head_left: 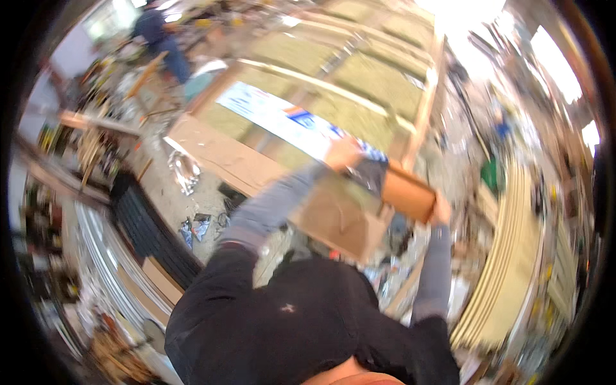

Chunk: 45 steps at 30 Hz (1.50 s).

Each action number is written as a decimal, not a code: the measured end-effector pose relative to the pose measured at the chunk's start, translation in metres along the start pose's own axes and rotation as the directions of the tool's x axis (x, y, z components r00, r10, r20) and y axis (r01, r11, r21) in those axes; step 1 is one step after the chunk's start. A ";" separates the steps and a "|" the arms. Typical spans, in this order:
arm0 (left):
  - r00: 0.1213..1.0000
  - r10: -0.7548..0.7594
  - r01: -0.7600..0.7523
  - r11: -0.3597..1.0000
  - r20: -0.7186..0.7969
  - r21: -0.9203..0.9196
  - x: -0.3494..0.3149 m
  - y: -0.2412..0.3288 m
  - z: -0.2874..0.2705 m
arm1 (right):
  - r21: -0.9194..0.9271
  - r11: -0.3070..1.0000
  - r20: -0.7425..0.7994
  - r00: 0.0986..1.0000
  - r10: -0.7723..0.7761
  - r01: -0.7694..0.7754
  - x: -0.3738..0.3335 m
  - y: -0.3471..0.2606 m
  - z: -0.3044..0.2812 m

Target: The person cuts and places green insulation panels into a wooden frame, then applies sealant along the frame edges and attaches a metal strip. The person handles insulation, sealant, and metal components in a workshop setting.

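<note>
A long white and blue printed strip (276, 120), like packaging or sheeting, lies slantwise over a wooden frame (420, 119) filled with yellowish insulation (292, 51). My left hand (343, 154) rests at the strip's near edge, its fingers smeared by motion. Beside that hand is a dark, shiny piece (370, 174), perhaps plastic film. To its right sits an orange-brown piece (409, 191) that looks like cardboard. My right hand (441, 210) is closed around the outer end of this brown piece. Whether the brown piece and the strip are joined, I cannot tell.
Brown board (221, 154) covers the frame's near left part. Stacked yellowish panels (497, 256) stand at the right, dark ribbed lengths (151, 228) and metal profiles (106, 263) at the left. Litter covers the floor. Another person (160, 40) stands far left.
</note>
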<state>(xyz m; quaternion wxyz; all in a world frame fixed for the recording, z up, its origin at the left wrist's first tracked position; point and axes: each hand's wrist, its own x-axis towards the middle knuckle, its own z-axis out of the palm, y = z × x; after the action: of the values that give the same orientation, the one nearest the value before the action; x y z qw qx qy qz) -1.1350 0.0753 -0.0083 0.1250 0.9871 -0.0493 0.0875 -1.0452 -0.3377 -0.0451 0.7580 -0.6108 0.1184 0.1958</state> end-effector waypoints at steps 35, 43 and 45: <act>0.963 0.233 -0.039 0.614 -0.134 0.789 -0.065 -0.458 -0.363 | -0.943 -0.239 0.330 0.745 -0.580 0.232 0.017 0.042 0.153; 0.681 -0.729 0.275 0.345 -0.071 -0.897 -0.058 -0.441 -0.235 | -0.951 -0.239 0.303 0.741 -0.599 0.197 0.024 0.044 0.156; 0.765 -0.598 0.287 -0.016 0.239 -0.958 -0.017 -0.322 -0.195 | -0.961 -0.243 0.263 0.730 -0.631 0.136 0.015 0.041 0.134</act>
<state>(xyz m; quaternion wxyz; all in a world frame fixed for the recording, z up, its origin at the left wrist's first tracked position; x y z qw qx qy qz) -1.1441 0.4371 0.0981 0.7489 0.6072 0.2419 0.1096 -1.0576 -0.1978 -0.0571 0.0521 -0.9775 -0.1382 -0.1506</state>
